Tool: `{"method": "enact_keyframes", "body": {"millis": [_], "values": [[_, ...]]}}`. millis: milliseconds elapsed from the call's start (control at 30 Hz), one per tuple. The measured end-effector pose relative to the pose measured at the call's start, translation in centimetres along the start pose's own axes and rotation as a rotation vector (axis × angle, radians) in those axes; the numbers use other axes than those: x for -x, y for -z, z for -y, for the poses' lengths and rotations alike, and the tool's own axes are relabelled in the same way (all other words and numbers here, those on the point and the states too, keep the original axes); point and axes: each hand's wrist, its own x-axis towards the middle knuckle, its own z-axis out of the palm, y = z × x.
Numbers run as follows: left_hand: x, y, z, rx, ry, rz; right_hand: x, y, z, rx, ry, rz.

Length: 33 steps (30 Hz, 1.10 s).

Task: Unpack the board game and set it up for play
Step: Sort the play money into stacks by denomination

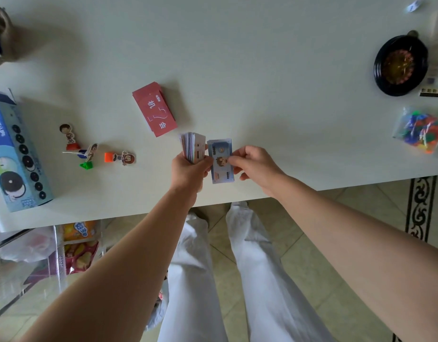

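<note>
My left hand grips a thick stack of play money upright above the white table. Just to its right, my right hand pinches a single blue banknote by its right edge, and the note touches the stack. A pile of red cards lies further back on the table. Three cardboard character pawns on coloured bases stand or lie to the left. The blue game box sits at the left edge.
A black roulette-style spinner sits at the far right, with a clear bag of coloured plastic pieces nearer me. Papers lie at the right edge. The table's front edge runs just below my hands; snack bags sit in a clear bin underneath.
</note>
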Motion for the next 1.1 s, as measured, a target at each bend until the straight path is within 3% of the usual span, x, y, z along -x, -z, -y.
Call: {"method": "enact_keyframes", "body": {"millis": [133, 333, 433, 667, 767, 833, 967, 1100], "values": [[-0.2, 0.1, 0.5, -0.010, 0.001, -0.013, -0.6, 0.0, -0.1, 0.033, -0.031, 0.017], [-0.5, 0.9, 0.8, 0.080, 0.033, -0.116, -3.1, -2.2, -0.4, 0.248, -0.069, -0.172], [-0.4, 1.9, 0.9, 0.161, 0.050, -0.058, -3.7, -3.8, -0.5, 0.497, -0.093, -0.311], [0.3, 2.9, 0.9, 0.266, 0.056, 0.095, -3.3, -4.5, -0.2, 0.697, -0.071, -0.436], [0.6, 2.9, 0.6, 0.312, 0.044, 0.160, -2.4, -3.8, 0.6, 0.445, 0.085, -0.441], [0.8, 2.9, 0.6, 0.310, 0.049, 0.172, -1.0, -3.6, 1.4, 0.187, 0.201, -0.299], [2.2, 2.3, 0.0, 0.253, 0.023, 0.230, 1.7, -3.2, 1.9, -0.123, 0.137, 0.003], [4.2, 2.1, -0.8, 0.281, -0.013, 0.327, 3.2, -2.7, 1.9, -0.240, 0.100, -0.038]]}}
